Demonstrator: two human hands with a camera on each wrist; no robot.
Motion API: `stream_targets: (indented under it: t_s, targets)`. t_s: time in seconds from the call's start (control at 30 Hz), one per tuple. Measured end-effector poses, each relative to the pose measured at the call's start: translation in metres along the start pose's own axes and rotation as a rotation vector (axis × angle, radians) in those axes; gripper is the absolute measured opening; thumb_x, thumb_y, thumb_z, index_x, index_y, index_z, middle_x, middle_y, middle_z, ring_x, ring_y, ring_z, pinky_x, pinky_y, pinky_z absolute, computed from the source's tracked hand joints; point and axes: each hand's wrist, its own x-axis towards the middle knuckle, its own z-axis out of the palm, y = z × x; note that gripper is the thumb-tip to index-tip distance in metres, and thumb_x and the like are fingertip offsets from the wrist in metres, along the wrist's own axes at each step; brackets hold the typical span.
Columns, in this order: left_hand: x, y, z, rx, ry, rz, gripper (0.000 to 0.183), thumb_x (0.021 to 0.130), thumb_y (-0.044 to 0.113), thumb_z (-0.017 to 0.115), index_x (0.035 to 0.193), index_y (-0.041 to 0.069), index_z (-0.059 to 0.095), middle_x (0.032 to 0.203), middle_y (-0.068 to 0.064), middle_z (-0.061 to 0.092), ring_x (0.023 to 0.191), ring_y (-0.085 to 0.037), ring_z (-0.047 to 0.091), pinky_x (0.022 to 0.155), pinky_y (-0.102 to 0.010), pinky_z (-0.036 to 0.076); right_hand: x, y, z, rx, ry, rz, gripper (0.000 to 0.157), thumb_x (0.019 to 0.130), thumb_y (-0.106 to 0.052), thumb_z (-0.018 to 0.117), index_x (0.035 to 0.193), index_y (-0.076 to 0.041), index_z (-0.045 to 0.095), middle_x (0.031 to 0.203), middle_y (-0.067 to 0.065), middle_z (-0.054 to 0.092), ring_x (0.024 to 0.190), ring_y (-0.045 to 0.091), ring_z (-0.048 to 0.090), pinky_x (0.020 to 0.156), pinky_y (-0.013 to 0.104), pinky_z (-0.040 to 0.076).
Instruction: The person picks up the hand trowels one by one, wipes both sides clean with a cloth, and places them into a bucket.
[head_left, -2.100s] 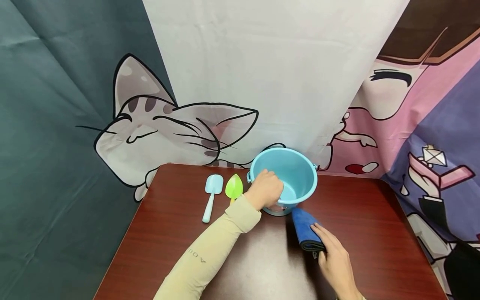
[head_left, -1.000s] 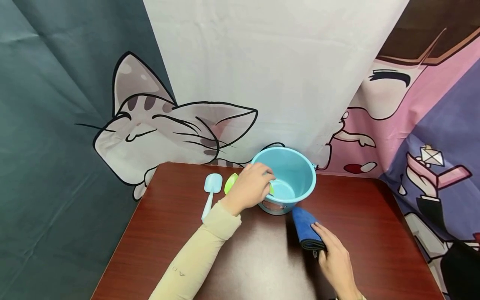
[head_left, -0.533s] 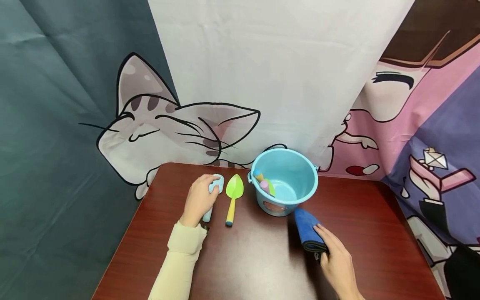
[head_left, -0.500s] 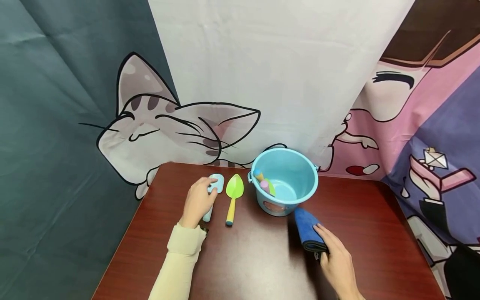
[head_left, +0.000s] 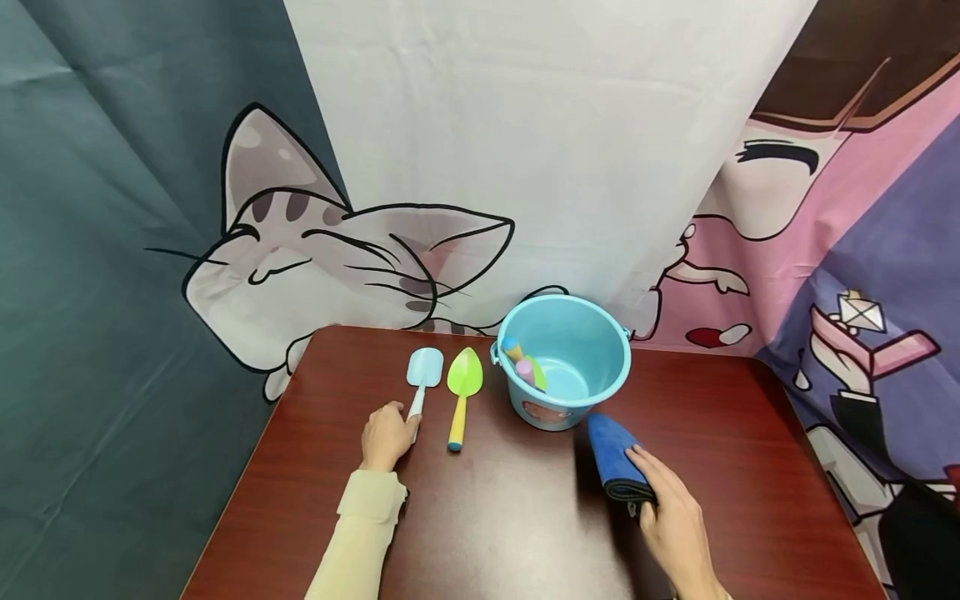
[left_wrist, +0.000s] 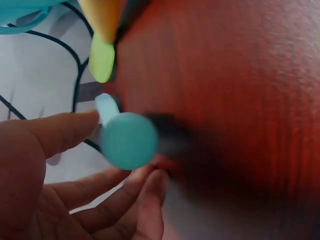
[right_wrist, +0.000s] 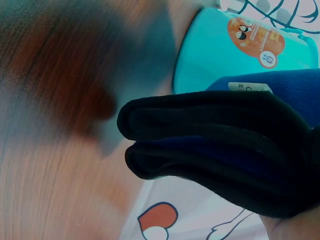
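Observation:
My left hand [head_left: 386, 435] is at the handle of a light-blue toy shovel [head_left: 425, 368], which lies on the table with its blade toward the back. In the left wrist view, thumb and fingertips close in from either side of the round handle end [left_wrist: 130, 141]. My right hand [head_left: 673, 521] grips a folded blue towel [head_left: 618, 458] with black edging; its far end is right at the light-blue bucket [head_left: 562, 417]. Beside the shovel lies a green toy trowel [head_left: 465, 375] with a yellow handle. Inside the bucket, colourful handles [head_left: 525, 367] lean against the left wall.
The reddish-brown wooden table [head_left: 510, 533] ends at the back against a printed cloth backdrop [head_left: 450, 125]. The bucket stands near that back edge. Its handle mount [head_left: 495, 354] sticks out toward the green trowel.
My left hand has let go of a toy tool inside the bucket and moved left, then back toward me to the blue shovel's handle. The right hand keeps the towel in place.

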Motion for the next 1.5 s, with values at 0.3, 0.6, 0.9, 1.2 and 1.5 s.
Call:
stream_targets:
  t_s: [0.3, 0.6, 0.9, 1.2, 1.5]
  targets:
    - [0.009, -0.007, 0.000, -0.017, -0.058, -0.133, 0.044, 0.097, 0.037, 0.064, 0.115, -0.003, 0.072, 0.105, -0.021, 0.071, 0.075, -0.032, 0.065, 0.060, -0.045, 0.051, -0.002, 0.001, 0.000, -0.011, 0.014, 0.013, 0.079, 0.060, 0.023, 0.053, 0.129, -0.011, 0.069, 0.129, 0.011, 0.066, 0.131, -0.009, 0.038, 0.101, 0.002, 0.021]
    - [0.014, -0.011, -0.003, -0.118, -0.134, -0.161, 0.040, 0.095, 0.035, 0.066, 0.108, -0.003, 0.074, 0.103, -0.019, 0.071, 0.088, -0.033, 0.065, 0.074, -0.046, 0.052, -0.002, 0.003, 0.001, -0.021, 0.014, 0.016, 0.078, 0.062, 0.022, 0.054, 0.130, -0.012, 0.069, 0.129, 0.010, 0.066, 0.128, 0.003, 0.049, 0.100, 0.002, 0.022]
    - [0.019, -0.016, -0.004, -0.349, -0.223, -0.166, 0.036, 0.097, 0.030, 0.063, 0.083, -0.002, 0.069, 0.075, -0.005, 0.056, 0.071, -0.021, 0.051, 0.063, -0.031, 0.042, -0.001, 0.005, 0.000, 0.003, 0.007, 0.006, 0.076, 0.062, 0.021, 0.053, 0.130, -0.010, 0.068, 0.130, 0.013, 0.065, 0.132, -0.013, 0.034, 0.103, 0.003, 0.021]
    - [0.018, -0.020, 0.002, -0.428, -0.147, -0.147, 0.042, 0.098, 0.033, 0.064, 0.112, -0.006, 0.073, 0.105, -0.017, 0.069, 0.087, -0.024, 0.057, 0.071, -0.033, 0.046, -0.001, 0.001, 0.001, -0.014, 0.005, 0.017, 0.080, 0.061, 0.023, 0.053, 0.131, -0.013, 0.068, 0.130, 0.010, 0.066, 0.130, -0.003, 0.044, 0.101, 0.002, 0.021]
    - [0.007, -0.017, -0.004, -0.446, -0.111, -0.152, 0.045, 0.098, 0.035, 0.063, 0.117, -0.004, 0.072, 0.116, -0.021, 0.068, 0.101, -0.030, 0.062, 0.083, -0.042, 0.050, -0.004, -0.001, 0.000, -0.006, 0.011, 0.012, 0.080, 0.061, 0.024, 0.052, 0.130, -0.013, 0.068, 0.130, 0.010, 0.065, 0.131, -0.003, 0.043, 0.102, 0.002, 0.022]
